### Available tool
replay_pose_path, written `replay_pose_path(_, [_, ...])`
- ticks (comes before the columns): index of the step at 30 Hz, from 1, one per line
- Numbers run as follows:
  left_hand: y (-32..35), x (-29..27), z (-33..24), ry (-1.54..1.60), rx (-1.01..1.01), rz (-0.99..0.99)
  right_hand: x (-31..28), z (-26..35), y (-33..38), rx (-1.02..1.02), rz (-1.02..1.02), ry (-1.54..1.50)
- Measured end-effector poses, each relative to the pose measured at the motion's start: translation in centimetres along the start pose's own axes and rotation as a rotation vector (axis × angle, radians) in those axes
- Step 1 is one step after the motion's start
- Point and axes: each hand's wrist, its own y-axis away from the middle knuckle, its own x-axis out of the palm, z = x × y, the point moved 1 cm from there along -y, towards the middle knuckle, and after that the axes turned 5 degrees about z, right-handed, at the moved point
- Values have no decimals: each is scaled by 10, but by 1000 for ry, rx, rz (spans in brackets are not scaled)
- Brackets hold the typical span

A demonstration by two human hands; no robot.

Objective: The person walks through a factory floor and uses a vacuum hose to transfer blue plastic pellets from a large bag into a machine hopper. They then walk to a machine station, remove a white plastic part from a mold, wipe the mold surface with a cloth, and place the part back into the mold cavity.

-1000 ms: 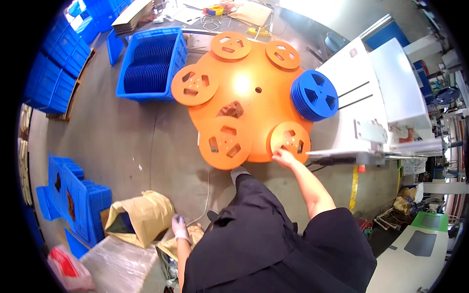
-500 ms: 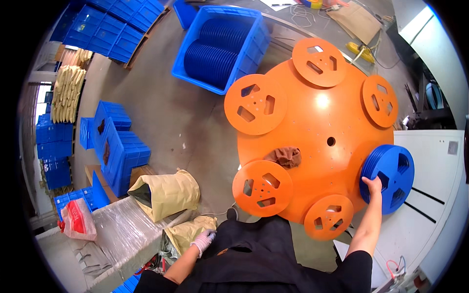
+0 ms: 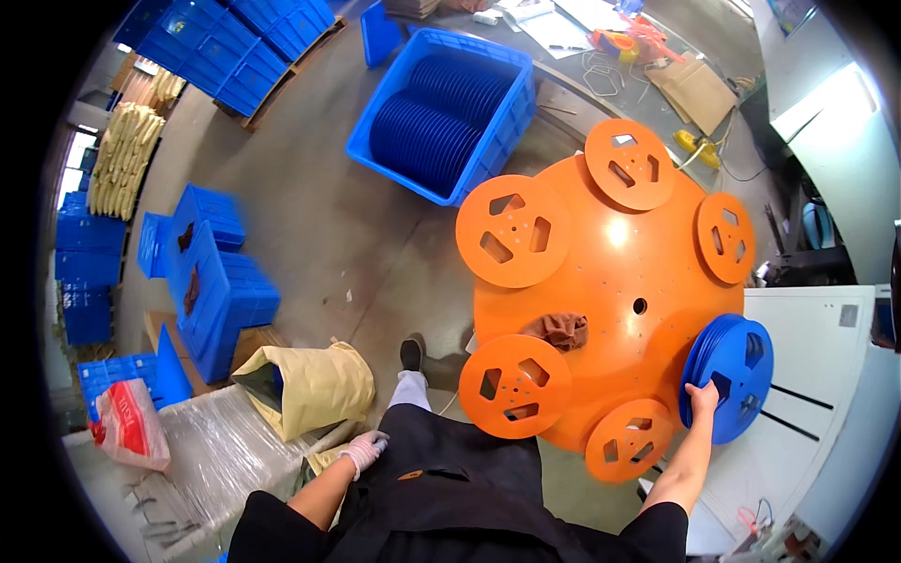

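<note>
At the right, a stack of blue reels (image 3: pixel 741 361) stands at the rim of a big orange turntable (image 3: pixel 601 244). My bare right hand (image 3: pixel 702 402) grips the near left part of this stack, by a window in its front face. Around the turntable sit several orange discs (image 3: pixel 488 246), each with three cut-out windows. A crumpled brown cloth (image 3: pixel 563 330) lies on the turntable's surface. My left hand (image 3: pixel 364 452), in a whitish glove, hangs low beside my thigh with its fingers loosely extended. Nothing shows in it.
Beyond the turntable, a blue crate (image 3: pixel 521 122) holds rows of dark blue reels. Blue bins (image 3: pixel 225 310), an opened paper sack (image 3: pixel 328 380) and a plastic-wrapped surface (image 3: pixel 211 446) stand at my left. A white cabinet (image 3: pixel 817 328) borders the right side.
The view has shifted, and my left foot now shows farther forward. My right hand keeps its grip on the blue reels. The left hand stays by my thigh.
</note>
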Motion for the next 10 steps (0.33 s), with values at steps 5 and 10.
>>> replay_pose_path(5, [-27,-70,40,11,163,48,-39,74,66,64,-162,-182])
replay_pose_path(10, [-119,-142,152,403,226,-110,-84,286,254,-11,168,-987])
